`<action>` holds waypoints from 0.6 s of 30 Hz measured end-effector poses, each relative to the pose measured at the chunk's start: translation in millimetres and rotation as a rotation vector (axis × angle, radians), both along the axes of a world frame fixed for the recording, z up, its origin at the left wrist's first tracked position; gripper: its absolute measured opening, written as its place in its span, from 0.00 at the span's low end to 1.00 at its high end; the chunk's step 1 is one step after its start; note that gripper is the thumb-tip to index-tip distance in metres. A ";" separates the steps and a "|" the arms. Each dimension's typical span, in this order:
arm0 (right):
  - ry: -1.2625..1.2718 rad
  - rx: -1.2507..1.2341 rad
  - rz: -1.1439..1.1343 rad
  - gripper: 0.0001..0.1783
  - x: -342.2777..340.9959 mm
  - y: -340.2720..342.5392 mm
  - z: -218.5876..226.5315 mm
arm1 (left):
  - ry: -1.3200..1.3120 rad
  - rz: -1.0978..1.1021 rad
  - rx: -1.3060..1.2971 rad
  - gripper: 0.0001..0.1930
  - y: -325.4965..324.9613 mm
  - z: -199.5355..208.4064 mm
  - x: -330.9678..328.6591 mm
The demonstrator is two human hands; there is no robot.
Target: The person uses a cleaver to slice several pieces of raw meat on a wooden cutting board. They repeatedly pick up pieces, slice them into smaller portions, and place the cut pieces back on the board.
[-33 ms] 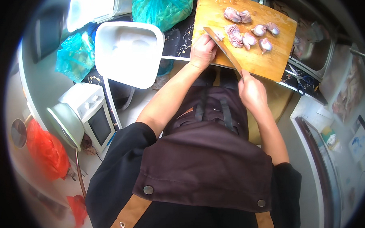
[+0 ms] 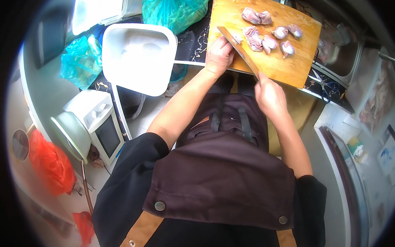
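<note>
A long steel-bladed knife (image 2: pixel 242 53) is gripped at its handle (hidden inside the fist) by the right hand (image 2: pixel 269 96). Just beyond its tip, a small pale meat scrap (image 2: pixel 236 37) is pinned on the wooden cutting board (image 2: pixel 291 68) by the left hand (image 2: pixel 219 56), whose fingertips are hard to make out.

Bright, even daylight from upper left blows out the white tub (image 2: pixel 139 56), soft shadows under the wooden cutting board (image 2: pixel 269 60), strong fisheye bending and black vignette at rim, edges slightly blurred.
</note>
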State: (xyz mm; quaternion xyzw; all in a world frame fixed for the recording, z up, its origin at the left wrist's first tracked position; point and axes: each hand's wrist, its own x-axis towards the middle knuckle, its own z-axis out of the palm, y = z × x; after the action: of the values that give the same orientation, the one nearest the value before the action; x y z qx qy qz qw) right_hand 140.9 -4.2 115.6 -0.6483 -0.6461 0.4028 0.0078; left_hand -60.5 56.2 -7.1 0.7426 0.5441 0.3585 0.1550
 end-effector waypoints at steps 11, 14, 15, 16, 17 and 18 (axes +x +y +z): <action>-0.011 -0.036 -0.063 0.14 -8.0 -12.8 -15.4 | -0.009 0.012 -0.010 0.12 3.0 -5.6 -2.9; 0.070 0.041 -0.059 0.15 -24.5 14.9 -26.8 | -0.021 -0.007 0.011 0.12 4.7 -3.8 -0.9; 0.075 -0.022 -0.056 0.15 -32.1 30.4 -27.5 | -0.020 -0.021 0.007 0.11 6.0 -5.7 -1.6; 0.081 -0.019 -0.059 0.15 -33.3 33.5 -29.9 | -0.023 -0.032 0.001 0.11 4.9 -4.4 -1.5; 0.087 -0.016 -0.063 0.15 -34.0 34.7 -31.5 | -0.020 -0.032 -0.010 0.11 1.9 -2.5 -2.6; 0.089 -0.003 -0.071 0.15 -33.4 37.0 -32.2 | -0.021 -0.037 -0.011 0.10 3.8 -0.3 -3.4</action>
State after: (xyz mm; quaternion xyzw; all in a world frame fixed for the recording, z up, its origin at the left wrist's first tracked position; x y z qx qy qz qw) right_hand 107.5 32.8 83.4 -0.6524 -0.6211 0.4315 0.0498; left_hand -63.8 60.0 -7.4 0.7477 0.5307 0.3604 0.1714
